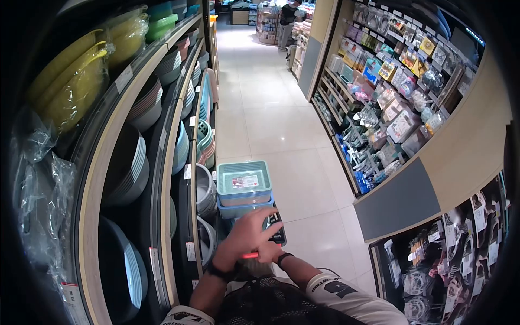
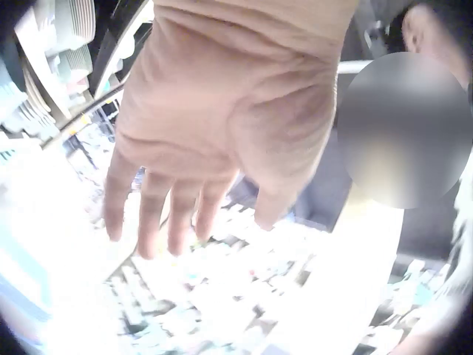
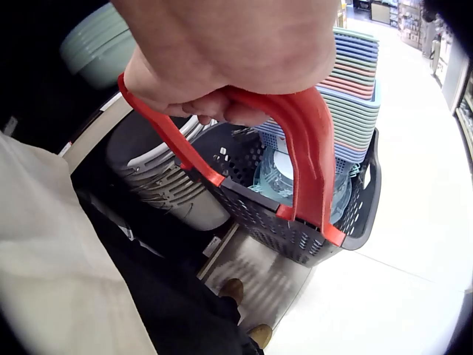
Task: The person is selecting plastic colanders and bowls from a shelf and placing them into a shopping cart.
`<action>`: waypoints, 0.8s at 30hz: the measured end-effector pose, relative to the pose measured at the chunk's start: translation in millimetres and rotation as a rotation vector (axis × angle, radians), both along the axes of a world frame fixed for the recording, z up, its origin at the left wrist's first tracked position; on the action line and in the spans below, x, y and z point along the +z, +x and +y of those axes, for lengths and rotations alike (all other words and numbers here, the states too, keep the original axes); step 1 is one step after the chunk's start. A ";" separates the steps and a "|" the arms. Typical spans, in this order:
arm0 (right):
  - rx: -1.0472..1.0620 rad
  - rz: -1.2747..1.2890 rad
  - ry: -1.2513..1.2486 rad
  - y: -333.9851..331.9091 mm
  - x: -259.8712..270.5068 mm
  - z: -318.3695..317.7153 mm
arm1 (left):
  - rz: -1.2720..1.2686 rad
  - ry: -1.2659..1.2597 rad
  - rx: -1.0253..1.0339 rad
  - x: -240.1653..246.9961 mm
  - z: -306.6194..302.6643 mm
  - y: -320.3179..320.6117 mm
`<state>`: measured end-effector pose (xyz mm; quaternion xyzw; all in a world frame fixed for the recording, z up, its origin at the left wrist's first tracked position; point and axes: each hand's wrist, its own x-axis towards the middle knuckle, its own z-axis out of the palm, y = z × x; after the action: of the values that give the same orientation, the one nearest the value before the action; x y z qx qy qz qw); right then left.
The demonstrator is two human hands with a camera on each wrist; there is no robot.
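My right hand grips the red handle of a black shopping basket, its fingers curled round the bar. A tall stack of rectangular plastic baskets in green, blue and pink stands inside, beside some clear bluish plastic ware. In the head view the topmost basket is pale green and has a label in it. My left hand is raised in front of the right one and holds nothing. Seen from the left wrist, its palm faces the camera with the fingers extended.
Shelves of nested basins and tubs line the left side, with grey buckets low down next to the shopping basket. A tiled aisle runs ahead. Racks of packaged goods stand on the right, and a person is far off.
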<state>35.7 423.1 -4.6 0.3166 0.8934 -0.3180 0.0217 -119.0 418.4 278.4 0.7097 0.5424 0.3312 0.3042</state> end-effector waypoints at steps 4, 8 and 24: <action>0.030 -0.245 -0.023 -5.8 27.3 7.9 | 0.536 -0.438 -0.230 -173.9 5.7 -36.8; 0.011 -0.214 -0.013 -6.8 24.4 7.6 | 0.390 -0.549 -0.460 -290.9 -30.2 -45.1; -0.036 -0.273 -0.067 -12.5 26.0 11.1 | 0.563 -0.658 -0.140 -268.3 -41.4 -24.7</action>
<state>23.1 434.2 21.4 0.3719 0.8652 -0.3019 0.1479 -143.7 377.0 10.1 0.6727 0.6313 -0.0870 0.3761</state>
